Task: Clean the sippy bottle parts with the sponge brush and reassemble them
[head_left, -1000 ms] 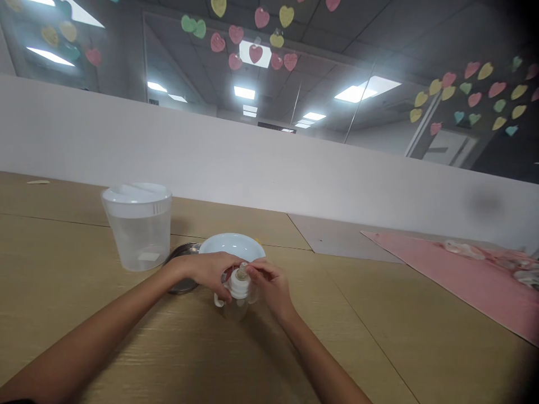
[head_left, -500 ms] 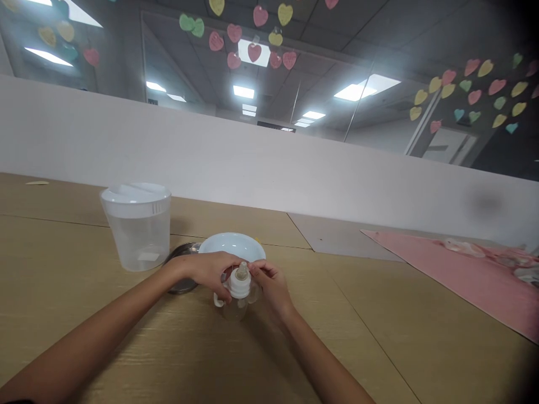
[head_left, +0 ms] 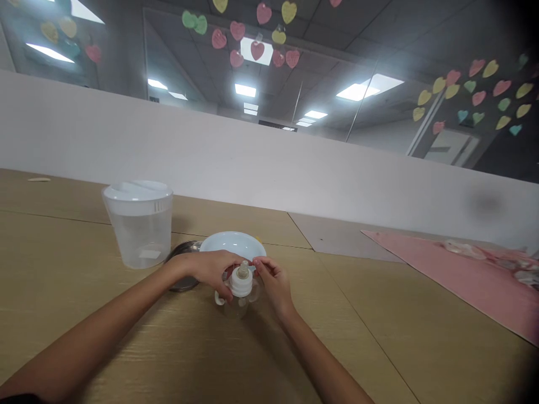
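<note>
While your left hand (head_left: 213,271) keeps its fingers curled round the handled bottle (head_left: 241,286), thumb in front, your right hand (head_left: 274,285) has drawn slightly off the nipple (head_left: 243,269). A second ago its fingertips were right at that nipple; now a small gap shows between. Your right thumb and fingers remain close together, though at this size you can't tell whether they pinch anything. The bottle is nearly upright, nipple uppermost, on the near side of the pale bowl (head_left: 233,241). On the counter (head_left: 160,353), the metal dish (head_left: 186,283) and lidded bucket (head_left: 142,233) stay put to its left.
</note>
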Available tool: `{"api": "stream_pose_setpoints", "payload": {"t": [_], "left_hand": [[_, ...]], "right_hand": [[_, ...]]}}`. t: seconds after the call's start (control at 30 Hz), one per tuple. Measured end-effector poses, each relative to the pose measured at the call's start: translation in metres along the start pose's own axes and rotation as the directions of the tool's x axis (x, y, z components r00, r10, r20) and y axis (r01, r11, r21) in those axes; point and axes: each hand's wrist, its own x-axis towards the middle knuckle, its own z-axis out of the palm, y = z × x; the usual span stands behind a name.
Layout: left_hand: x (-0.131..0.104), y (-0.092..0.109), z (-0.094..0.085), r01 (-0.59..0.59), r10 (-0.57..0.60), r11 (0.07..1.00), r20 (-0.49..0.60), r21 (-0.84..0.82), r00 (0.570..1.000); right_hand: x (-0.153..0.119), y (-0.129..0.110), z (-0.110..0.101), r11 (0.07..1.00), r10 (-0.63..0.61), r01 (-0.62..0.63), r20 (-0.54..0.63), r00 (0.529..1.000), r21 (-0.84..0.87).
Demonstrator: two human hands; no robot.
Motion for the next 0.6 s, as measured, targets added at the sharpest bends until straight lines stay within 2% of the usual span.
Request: {"api": "stream_pose_setpoints", "payload": {"t": [0.43, 0.6], "left_hand": [[-0.0009, 0.0038, -0.0017, 0.031, -0.030, 0.996, -0.016, 0.087, 0.999], [-0.0013, 0.0062, -0.0007, 0.092, -0.085, 0.981, -0.047, 0.173, 0.995]], "right_hand": [[-0.0042, 0.0033, 0.0009, 0.977, -0.165, 0.169, 0.038, 0.985, -0.129], [-0.0058, 0.0070, 0.0000, 0.966, -0.239, 0.242, 0.045, 0.970, -0.093]]}}
